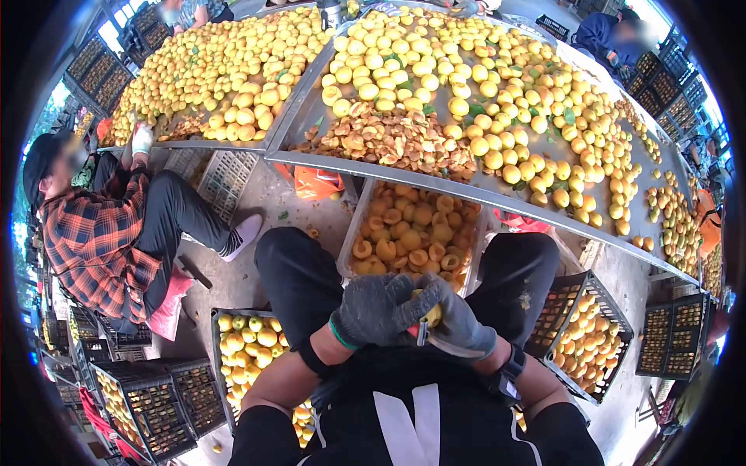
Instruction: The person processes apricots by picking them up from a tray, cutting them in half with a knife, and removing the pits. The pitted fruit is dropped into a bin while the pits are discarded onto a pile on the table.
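Both my hands wear grey work gloves and are closed together over my lap. A yellow apricot (434, 314) shows between them, under the curled fingers of my right hand (465, 322). My left hand (374, 311), in a glove with a green cuff, presses in from the other side. A small metal blade (422, 334) with a red bit beside it points down at the left hand's fingertips; its handle is mostly hidden. Just beyond the hands, between my knees, stands a pale crate (351, 233) filled with orange apricot halves (404, 233).
A metal-edged table (466, 189) ahead carries whole apricots (528, 132) and a heap of brown scraps (388, 140). Black crates of fruit stand left (221, 349) and right (625, 334) of me. A person in a plaid shirt (97, 237) sits at left; others work across the table.
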`<state>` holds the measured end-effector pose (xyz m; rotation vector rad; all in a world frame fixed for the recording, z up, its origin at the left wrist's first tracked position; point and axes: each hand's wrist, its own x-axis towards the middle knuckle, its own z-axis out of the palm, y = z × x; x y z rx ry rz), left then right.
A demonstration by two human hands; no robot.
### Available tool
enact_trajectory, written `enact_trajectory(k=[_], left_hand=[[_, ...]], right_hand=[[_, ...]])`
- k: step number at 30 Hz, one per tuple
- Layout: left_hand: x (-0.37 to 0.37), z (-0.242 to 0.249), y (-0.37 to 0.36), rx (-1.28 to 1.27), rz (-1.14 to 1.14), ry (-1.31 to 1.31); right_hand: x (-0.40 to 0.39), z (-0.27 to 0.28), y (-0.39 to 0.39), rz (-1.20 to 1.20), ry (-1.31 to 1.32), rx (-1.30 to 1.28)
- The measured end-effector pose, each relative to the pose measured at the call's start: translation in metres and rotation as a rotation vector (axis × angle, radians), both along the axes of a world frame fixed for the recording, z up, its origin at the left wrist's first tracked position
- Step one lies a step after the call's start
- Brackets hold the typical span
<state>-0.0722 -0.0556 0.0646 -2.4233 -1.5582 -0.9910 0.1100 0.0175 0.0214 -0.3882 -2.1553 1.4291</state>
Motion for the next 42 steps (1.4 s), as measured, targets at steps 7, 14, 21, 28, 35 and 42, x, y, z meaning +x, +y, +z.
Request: enact_trajectory(k=[7,14,21,28,35,42], left_hand=[[-0.001,0.015,0.010,0.215,-0.044,0.155],[0.006,0.023,0.015,0.343,-0.185,0.203],[0.010,0.028,0.016,0.220,-0.083,0.159],[0.039,0.010,0.027,0.171,0.089,-0.363],[0.056,0.001,0.029,-0.093,0.267,-1.215],[0.011,0.004,0.016,-0.148,0.147,-0.342]], right_hand=[[0.001,0.014,0.021,0.204,0.025,-1.053],[0.003,0.016,0.005,0.093,-0.034,-0.461],[-0.008,0.016,0.006,-0.081,0.019,-0.145],[-0.028,0.051,-0.011,-0.601,0.250,0.198],[-0.032,0.047,0.004,-0.622,0.255,-0.073],[-0.017,-0.019,0.023,-0.021,0.040,0.019]])
